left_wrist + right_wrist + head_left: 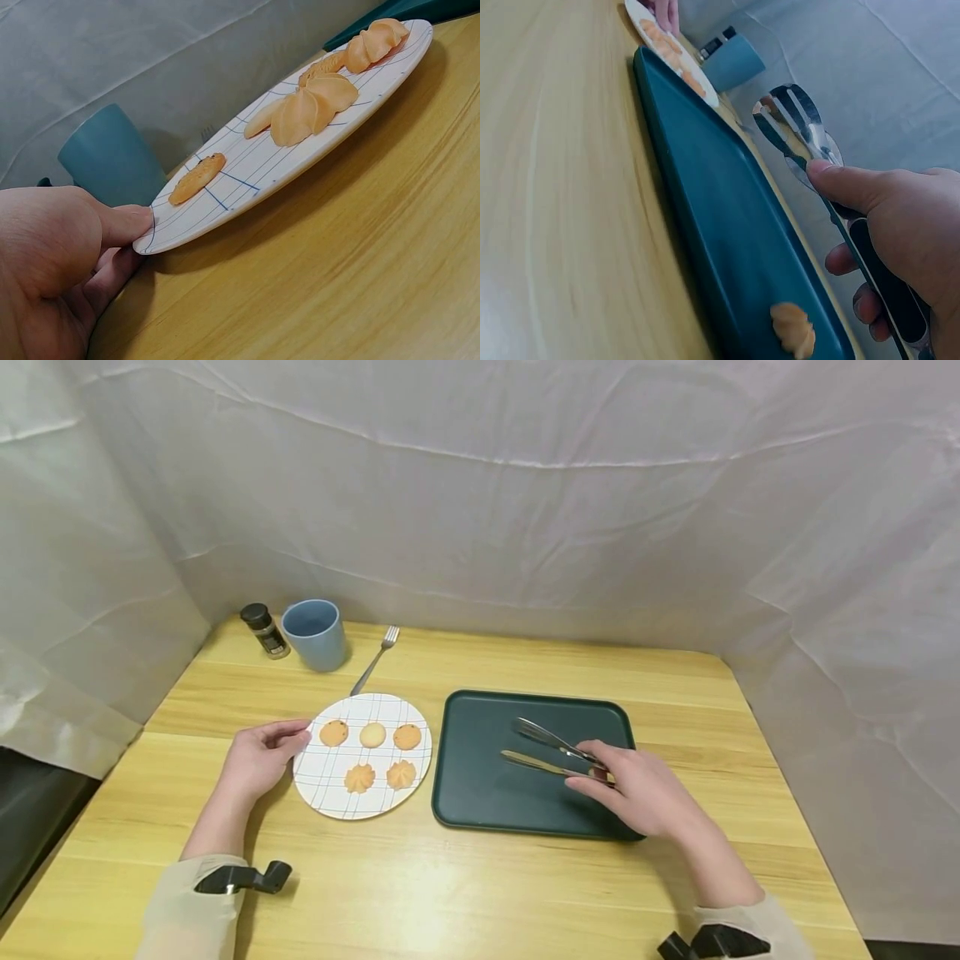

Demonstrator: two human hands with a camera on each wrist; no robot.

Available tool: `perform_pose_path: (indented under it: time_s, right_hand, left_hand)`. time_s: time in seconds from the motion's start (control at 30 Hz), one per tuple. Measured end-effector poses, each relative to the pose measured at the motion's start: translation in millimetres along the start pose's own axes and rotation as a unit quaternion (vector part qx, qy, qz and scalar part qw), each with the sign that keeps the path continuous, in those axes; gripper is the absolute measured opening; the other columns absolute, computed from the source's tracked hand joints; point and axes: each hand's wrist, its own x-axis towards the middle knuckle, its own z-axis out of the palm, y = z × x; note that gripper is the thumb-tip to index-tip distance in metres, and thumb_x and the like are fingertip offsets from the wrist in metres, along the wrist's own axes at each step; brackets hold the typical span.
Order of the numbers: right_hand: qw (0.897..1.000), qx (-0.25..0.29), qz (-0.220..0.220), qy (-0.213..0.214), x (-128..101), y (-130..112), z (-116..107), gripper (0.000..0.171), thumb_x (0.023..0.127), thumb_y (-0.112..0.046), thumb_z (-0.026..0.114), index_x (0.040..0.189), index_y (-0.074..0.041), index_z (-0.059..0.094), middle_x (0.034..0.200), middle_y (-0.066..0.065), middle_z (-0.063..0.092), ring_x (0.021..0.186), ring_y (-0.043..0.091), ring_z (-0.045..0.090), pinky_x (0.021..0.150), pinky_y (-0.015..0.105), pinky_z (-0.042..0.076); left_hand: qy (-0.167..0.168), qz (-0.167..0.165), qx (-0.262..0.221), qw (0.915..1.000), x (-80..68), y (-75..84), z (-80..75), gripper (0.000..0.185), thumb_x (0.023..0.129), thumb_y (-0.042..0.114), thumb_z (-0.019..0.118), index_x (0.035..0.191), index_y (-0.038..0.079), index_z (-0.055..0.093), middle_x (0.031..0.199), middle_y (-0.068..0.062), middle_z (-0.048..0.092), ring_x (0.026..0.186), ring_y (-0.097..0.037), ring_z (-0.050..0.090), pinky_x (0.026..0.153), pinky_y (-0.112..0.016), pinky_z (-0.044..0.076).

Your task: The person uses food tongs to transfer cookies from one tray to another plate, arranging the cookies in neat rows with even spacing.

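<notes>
My left hand point(258, 760) pinches the left rim of a white plate point(318, 785) with thin crossing lines; the thumb lies on top, fingers beneath. Several cookies, round ones point(372, 735) and ridged ones point(360, 778), lie spread on it. In the left wrist view the plate appears tilted, perhaps from the camera angle. Over the right part of a dark green tray point(480, 785), my right hand point(648, 785) holds metal tongs point(546, 737), their arms apart with nothing between the tips. A ridged cookie point(793, 330) rests on the tray, mostly hidden by that hand in the head view.
Behind the plate stand a blue mug point(322, 647) and a black-capped spice jar point(266, 631). A fork point(375, 660) lies beside the mug, its handle end at the plate's far rim. Pale cloth point(480, 510) hangs around the wooden table point(360, 885).
</notes>
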Motion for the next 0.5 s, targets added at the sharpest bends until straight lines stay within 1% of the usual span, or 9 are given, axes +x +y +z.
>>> perform_pose_path:
  time_s: [0.17, 0.33, 0.43, 0.5]
  right_hand:
    - [1.0, 0.001, 0.025, -0.01, -10, 10, -2, 0.049, 0.1, -0.057, 0.069, 0.128, -0.018, 0.068, 0.071, -0.014, 0.052, 0.059, 0.007, 0.045, 0.058, 0.03, 0.038]
    - [1.0, -0.006, 0.03, -0.005, -22, 21, -4, 0.049, 0.1, -0.059, 0.067, 0.128, -0.018, 0.068, 0.071, -0.014, 0.052, 0.061, 0.006, 0.046, 0.061, 0.03, 0.04]
    - [0.999, -0.013, 0.031, -0.002, -30, 28, -6, 0.05, 0.101, -0.06, 0.065, 0.129, -0.019, 0.067, 0.075, -0.016, 0.052, 0.061, 0.004, 0.045, 0.06, 0.029, 0.039]
    - [0.999, -0.016, 0.035, 0.001, -35, 32, -7, 0.049, 0.1, -0.059, 0.066, 0.13, -0.02, 0.067, 0.077, -0.017, 0.053, 0.059, 0.004, 0.043, 0.057, 0.028, 0.037]
  left_hand:
    - [0.0, -0.001, -0.002, 1.0, 0.0, -0.6, 0.3, 0.042, 0.107, 0.033, 0.066, 0.136, 0.003, 0.071, 0.126, -0.019, 0.072, 0.107, -0.024, 0.063, 0.081, -0.021, 0.048]
    - [-0.001, -0.007, -0.003, 1.0, -0.7, -0.6, 0.9, 0.043, 0.107, 0.033, 0.066, 0.137, 0.003, 0.07, 0.127, -0.019, 0.072, 0.109, -0.025, 0.062, 0.082, -0.022, 0.048]
    - [0.0, -0.007, -0.004, 1.0, -0.7, -0.4, 1.2, 0.042, 0.107, 0.033, 0.066, 0.137, 0.003, 0.07, 0.127, -0.019, 0.072, 0.108, -0.025, 0.062, 0.081, -0.021, 0.048]
    - [0.002, -0.006, -0.005, 1.0, -0.4, -0.3, 1.2, 0.042, 0.107, 0.032, 0.065, 0.136, 0.003, 0.07, 0.127, -0.019, 0.072, 0.108, -0.024, 0.062, 0.081, -0.021, 0.048]
